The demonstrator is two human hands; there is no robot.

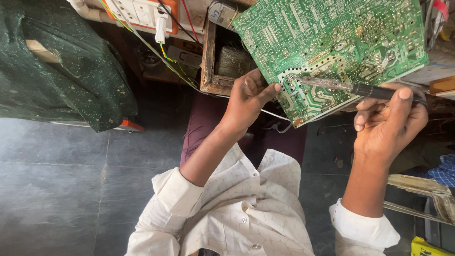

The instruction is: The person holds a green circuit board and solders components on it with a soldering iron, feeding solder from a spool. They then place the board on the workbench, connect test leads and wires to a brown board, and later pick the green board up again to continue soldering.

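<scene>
Solder could bridge neighbouring tracks if the right hand [388,121], gripping the soldering iron [350,87], slips; left hand [249,95] grips the circuit board [327,42].

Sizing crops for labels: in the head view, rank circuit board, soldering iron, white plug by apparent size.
1. circuit board, by far the largest.
2. soldering iron in the right hand, long but thin.
3. white plug, smallest, though farther away.

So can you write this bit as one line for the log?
left hand: holds edge of green circuit board | right hand: holds soldering iron, tip on board | board tilted, solder side up
</scene>
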